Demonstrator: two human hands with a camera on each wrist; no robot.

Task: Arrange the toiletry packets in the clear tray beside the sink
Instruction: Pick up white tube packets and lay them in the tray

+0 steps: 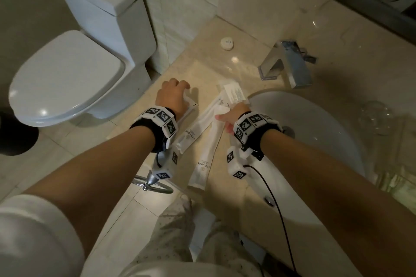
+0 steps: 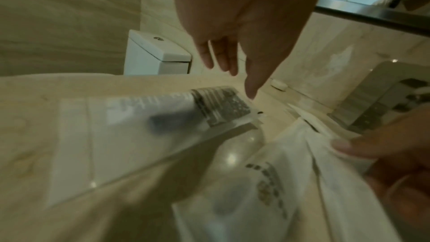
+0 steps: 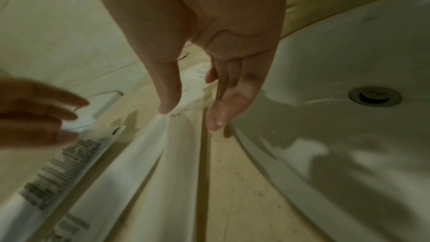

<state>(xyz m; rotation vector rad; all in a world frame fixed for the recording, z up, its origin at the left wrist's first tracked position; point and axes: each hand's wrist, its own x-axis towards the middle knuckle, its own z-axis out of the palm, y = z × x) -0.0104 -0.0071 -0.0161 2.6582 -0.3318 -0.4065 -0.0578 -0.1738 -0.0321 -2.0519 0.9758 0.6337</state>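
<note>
Two long white toiletry packets fan out over the beige counter from my right hand. That hand's thumb lies on top of them and its fingers sit at their edge, pinching the gathered ends. A labelled packet lies beyond the hand. At the counter's left edge stands the clear tray with a flat packet in it. My left hand hovers over the tray with its fingers straight and holding nothing.
The white sink basin lies right of the packets, with the chrome faucet behind it. A small round white item sits near the wall. A toilet stands to the left, below the counter edge. A clear glass sits far right.
</note>
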